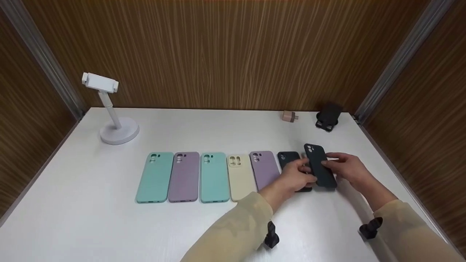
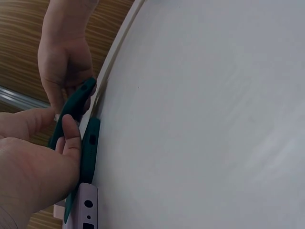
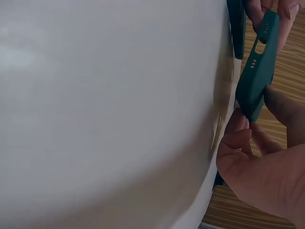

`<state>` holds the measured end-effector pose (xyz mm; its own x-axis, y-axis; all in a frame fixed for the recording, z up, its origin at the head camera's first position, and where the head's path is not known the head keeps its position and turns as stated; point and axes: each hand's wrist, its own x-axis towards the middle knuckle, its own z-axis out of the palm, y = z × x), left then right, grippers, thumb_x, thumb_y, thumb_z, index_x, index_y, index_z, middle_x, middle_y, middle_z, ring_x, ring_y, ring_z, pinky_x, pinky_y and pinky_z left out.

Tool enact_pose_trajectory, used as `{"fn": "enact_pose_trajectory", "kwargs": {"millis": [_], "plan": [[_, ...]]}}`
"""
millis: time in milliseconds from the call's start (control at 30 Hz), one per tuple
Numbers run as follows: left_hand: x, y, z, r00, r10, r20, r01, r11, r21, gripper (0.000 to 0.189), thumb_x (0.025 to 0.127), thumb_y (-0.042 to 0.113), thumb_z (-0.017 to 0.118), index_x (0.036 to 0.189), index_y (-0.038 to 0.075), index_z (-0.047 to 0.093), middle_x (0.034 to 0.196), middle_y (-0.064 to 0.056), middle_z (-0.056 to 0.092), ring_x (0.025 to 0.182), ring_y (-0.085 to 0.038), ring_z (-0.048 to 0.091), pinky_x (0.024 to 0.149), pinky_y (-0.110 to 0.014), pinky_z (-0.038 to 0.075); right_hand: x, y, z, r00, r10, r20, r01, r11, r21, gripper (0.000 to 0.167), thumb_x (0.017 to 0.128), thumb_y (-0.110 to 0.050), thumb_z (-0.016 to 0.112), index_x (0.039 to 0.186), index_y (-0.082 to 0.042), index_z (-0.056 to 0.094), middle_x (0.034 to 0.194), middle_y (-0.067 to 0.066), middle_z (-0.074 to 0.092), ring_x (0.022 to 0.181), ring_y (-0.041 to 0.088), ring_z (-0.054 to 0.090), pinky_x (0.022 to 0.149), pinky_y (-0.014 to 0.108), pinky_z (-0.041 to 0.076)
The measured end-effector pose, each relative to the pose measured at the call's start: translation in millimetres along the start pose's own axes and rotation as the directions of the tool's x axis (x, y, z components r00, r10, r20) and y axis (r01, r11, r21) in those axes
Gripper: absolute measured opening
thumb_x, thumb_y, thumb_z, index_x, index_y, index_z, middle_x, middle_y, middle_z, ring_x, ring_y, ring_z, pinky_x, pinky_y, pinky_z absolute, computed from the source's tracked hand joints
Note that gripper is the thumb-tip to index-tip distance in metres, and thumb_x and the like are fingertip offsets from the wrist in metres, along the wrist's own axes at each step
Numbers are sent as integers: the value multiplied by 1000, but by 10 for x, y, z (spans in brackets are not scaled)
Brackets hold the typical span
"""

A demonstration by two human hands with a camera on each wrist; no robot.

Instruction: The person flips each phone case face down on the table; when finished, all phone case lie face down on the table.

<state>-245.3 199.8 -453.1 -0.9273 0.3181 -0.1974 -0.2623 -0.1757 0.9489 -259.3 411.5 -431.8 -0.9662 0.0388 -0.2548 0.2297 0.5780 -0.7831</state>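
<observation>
A dark green phone case (image 1: 320, 169) is raised at a tilt over the right end of a row of cases, its camera cutouts facing up. My right hand (image 1: 347, 168) pinches its right edge between thumb and fingers. On the opposite edge, my left hand (image 1: 293, 176) grips it with the fingertips. In the right wrist view, the port slot and small holes show on the held case's end (image 3: 259, 62). Partly hidden under my left hand, another dark green case (image 1: 288, 156) lies flat. Beside that one is a purple case (image 1: 264, 167).
Leftward along the row lie a cream case (image 1: 241, 180), a mint case (image 1: 214, 178), a purple case (image 1: 184, 178) and another mint case (image 1: 155, 178). A white phone stand (image 1: 119, 131) stands at back left. A pink plug (image 1: 289, 116) and a black object (image 1: 328, 116) sit at back right.
</observation>
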Motion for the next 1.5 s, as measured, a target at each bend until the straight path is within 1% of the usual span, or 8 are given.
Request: {"fn": "enact_pose_trajectory", "kwargs": {"millis": [300, 467, 633, 833, 1100, 1267, 1400, 1500], "plan": [[-4, 53, -7, 998, -61, 22, 59, 995, 75, 66, 86, -14, 76, 148, 1, 58, 116, -7, 67, 89, -22, 70, 78, -37, 62, 10, 24, 12, 1000, -16, -21, 15, 999, -45, 75, 105, -41, 67, 161, 1, 40, 148, 32, 54, 120, 30, 64, 79, 31, 54], [4, 60, -42, 995, -79, 57, 73, 993, 96, 70, 87, -11, 76, 152, -1, 53, 133, -10, 65, 89, -21, 70, 75, -34, 61, 22, 31, 23, 1000, 1, -18, -2, 999, -46, 76, 104, -39, 68, 161, 2, 38, 150, 32, 52, 126, 34, 61, 83, 33, 52], [9, 58, -47, 994, -91, 60, 87, 995, 57, 72, 87, -13, 76, 153, -1, 52, 140, -12, 63, 94, -25, 73, 82, -38, 62, 32, 26, 20, 1000, 19, -12, -19, 999, -38, 74, 105, -37, 68, 162, 0, 38, 153, 32, 50, 132, 40, 56, 89, 36, 51], [9, 44, -60, 994, -81, 70, 78, 996, 45, 73, 87, -14, 76, 154, -1, 51, 146, -12, 61, 100, -30, 74, 87, -41, 62, 36, 10, 26, 1000, 29, -12, -29, 999, -30, 74, 104, -35, 69, 162, -1, 37, 155, 32, 47, 136, 42, 54, 95, 40, 51], [3, 41, -83, 994, -76, 72, 72, 996, 55, 73, 87, -12, 77, 154, 0, 51, 148, -12, 60, 97, -31, 75, 87, -41, 62, 33, 1, 27, 999, 15, -28, -18, 997, -79, 74, 103, -33, 71, 160, 1, 40, 154, 32, 47, 129, 40, 55, 85, 32, 52], [-12, 56, -76, 996, -67, 53, 63, 996, 65, 71, 87, -12, 78, 152, 1, 53, 149, -13, 59, 95, -31, 75, 86, -40, 62, 31, 2, 39, 999, 15, -38, -18, 997, -81, 71, 103, -30, 71, 160, 1, 41, 157, 32, 45, 132, 42, 52, 90, 35, 53], [-62, 123, -96, 996, -48, 71, 45, 998, 53, 69, 88, -10, 77, 153, 1, 53, 150, -14, 59, 97, -30, 75, 86, -39, 61, 28, 13, 35, 999, 24, -40, -26, 998, -65, 71, 103, -30, 70, 161, 0, 40, 158, 32, 44, 137, 45, 50, 98, 42, 52], [-135, 262, -156, 995, -35, 95, 29, 998, 64, 68, 90, -5, 78, 153, 4, 54, 150, -11, 59, 99, -27, 74, 90, -38, 60, 12, 24, 14, 999, 23, -47, -26, 998, -60, 71, 104, -31, 69, 161, 1, 40, 156, 32, 46, 135, 44, 52, 98, 42, 53]]}}
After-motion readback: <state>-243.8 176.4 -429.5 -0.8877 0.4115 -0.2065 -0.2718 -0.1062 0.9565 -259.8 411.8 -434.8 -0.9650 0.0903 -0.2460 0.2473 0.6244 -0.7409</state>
